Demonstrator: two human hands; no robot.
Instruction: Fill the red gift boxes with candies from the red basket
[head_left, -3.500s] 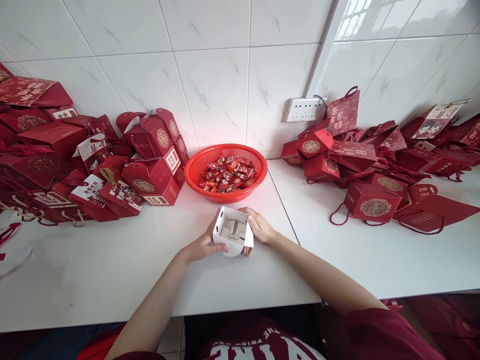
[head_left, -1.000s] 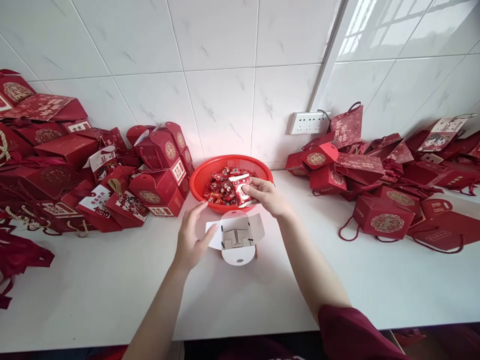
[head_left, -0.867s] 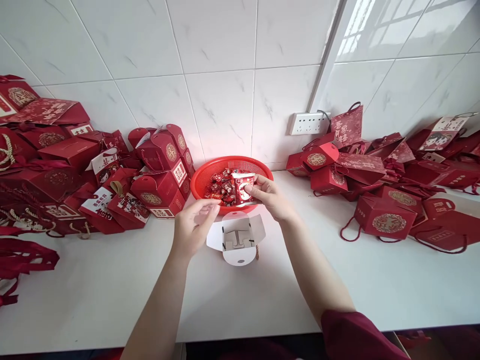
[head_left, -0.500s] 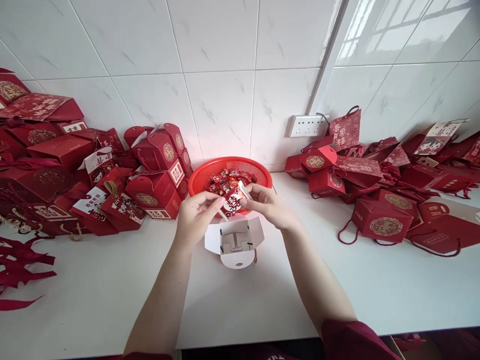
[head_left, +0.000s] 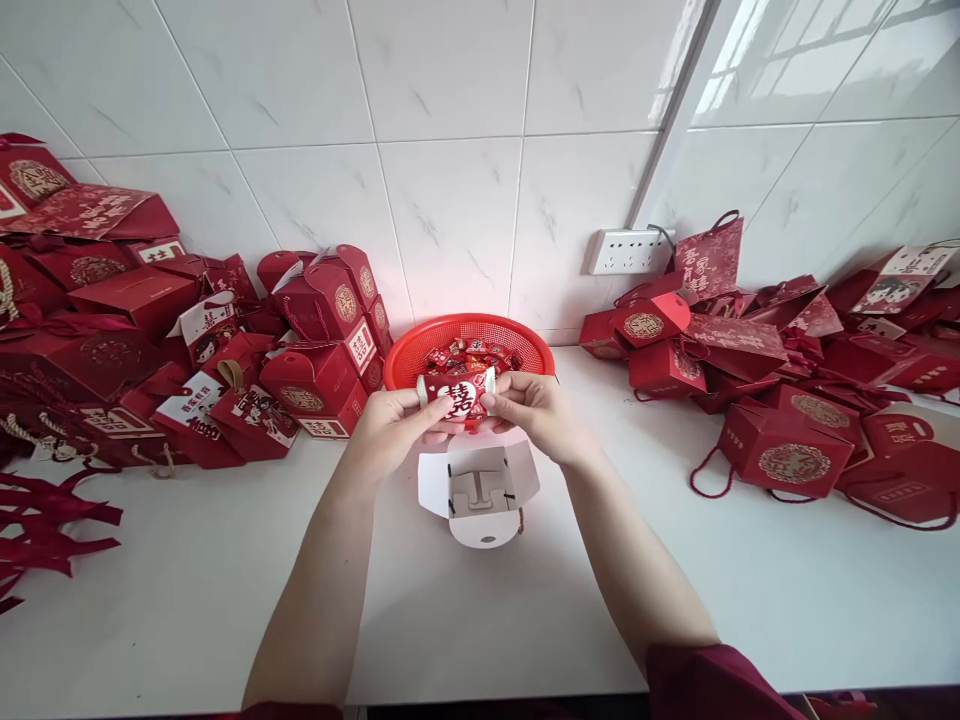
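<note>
Between my two hands is a red wrapped candy point(head_left: 463, 397) with a white round patch, red characters and pale crimped ends. My left hand point(head_left: 394, 428) pinches its left side, thumb on the front. On its right side, the thumb and fingers of my right hand point(head_left: 531, 410) are closed. Behind the candy stands a red plastic basket point(head_left: 469, 325) with many small red-wrapped candies point(head_left: 472, 350) inside, partly hidden by my hands. Just below my hands, an open paper box point(head_left: 480, 485) with its white inside showing sits on the table, its flaps folded outward; no candy shows in it.
Folded red gift boxes point(head_left: 315, 385) are piled at the left, and more red boxes point(head_left: 787, 445) with cord handles lie at the right. Dark red ribbons point(head_left: 52, 520) spread over the white table point(head_left: 450, 620) at far left. A power strip point(head_left: 626, 252) is on the tiled wall.
The candy has turned from a slant to nearly level, its printed face now toward me. Both hands still hold it. The view has shifted slightly left.
</note>
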